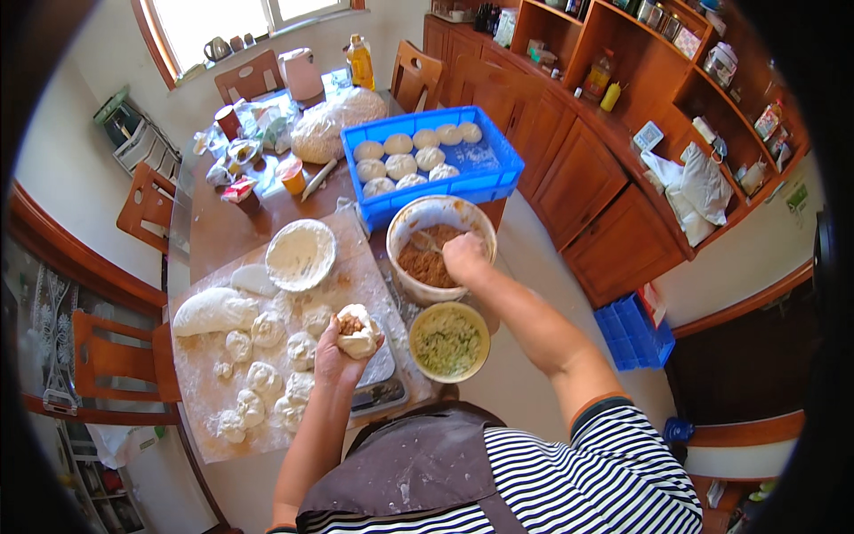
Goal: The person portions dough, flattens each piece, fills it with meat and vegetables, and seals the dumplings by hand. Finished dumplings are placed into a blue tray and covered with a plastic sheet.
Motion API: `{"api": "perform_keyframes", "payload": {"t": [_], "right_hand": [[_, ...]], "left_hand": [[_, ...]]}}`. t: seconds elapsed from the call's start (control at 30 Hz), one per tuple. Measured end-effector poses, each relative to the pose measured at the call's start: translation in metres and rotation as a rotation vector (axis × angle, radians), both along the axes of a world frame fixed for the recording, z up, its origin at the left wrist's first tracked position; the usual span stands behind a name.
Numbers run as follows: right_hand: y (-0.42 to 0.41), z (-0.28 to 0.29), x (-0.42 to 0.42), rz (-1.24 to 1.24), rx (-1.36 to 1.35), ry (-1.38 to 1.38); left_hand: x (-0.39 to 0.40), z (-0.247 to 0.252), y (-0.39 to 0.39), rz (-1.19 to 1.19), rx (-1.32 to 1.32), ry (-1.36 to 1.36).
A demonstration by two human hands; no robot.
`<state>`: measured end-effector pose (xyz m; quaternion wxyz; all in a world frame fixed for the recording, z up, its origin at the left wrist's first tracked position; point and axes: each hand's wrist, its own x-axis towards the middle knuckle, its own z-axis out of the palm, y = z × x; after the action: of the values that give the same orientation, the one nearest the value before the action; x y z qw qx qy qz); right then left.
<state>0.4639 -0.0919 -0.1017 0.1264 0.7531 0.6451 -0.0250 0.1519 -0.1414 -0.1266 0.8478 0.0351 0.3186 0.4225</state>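
My left hand (340, 357) cups a piece of dough (360, 339) with brown filling in its open top, above the near right part of a floured board (200, 427). My right hand (465, 257) is inside a white tub (400, 267) of brown filling (427, 267), closed on the handle of a spoon or similar utensil (427, 241) whose head is in the filling. Just nearer than the tub stands a bowl of chopped green and pale filling (448, 339). Several floured dough lumps (265, 377) and a long dough roll (215, 312) lie on the board.
Beyond the tub, a blue plastic crate (434, 190) holds several round filled buns (400, 165). A bowl of flour (300, 255) stands on the board. A kitchen scale (380, 394) sits beneath my left hand's side. Bags, cups, an oil bottle (361, 63) and a pink kettle (301, 75) crowd the far table.
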Motion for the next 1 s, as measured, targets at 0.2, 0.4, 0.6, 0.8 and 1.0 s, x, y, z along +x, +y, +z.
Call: {"api": "perform_keyframes", "payload": {"t": [0.2, 0.4, 0.6, 0.8, 1.0], "right_hand": [[0.015, -0.004, 0.012, -0.046, 0.145, 0.243], [-0.051, 0.103, 0.028, 0.236, 0.468, 0.520], [-0.107, 0.127, 0.025, 0.428, 0.479, 0.671], [-0.110, 0.125, 0.025, 0.465, 0.459, 0.541], [-0.112, 0.118, 0.022, 0.501, 0.481, 0.469]], "left_hand": [[0.040, 0.026, 0.003, 0.025, 0.031, -0.016], [0.062, 0.008, 0.012, 0.084, 0.360, 0.023], [0.107, 0.046, 0.010, 0.205, 0.469, 0.198], [0.121, 0.061, 0.005, 0.174, 0.626, 0.362], [0.129, 0.060, 0.002, 0.152, 0.755, 0.597]]}}
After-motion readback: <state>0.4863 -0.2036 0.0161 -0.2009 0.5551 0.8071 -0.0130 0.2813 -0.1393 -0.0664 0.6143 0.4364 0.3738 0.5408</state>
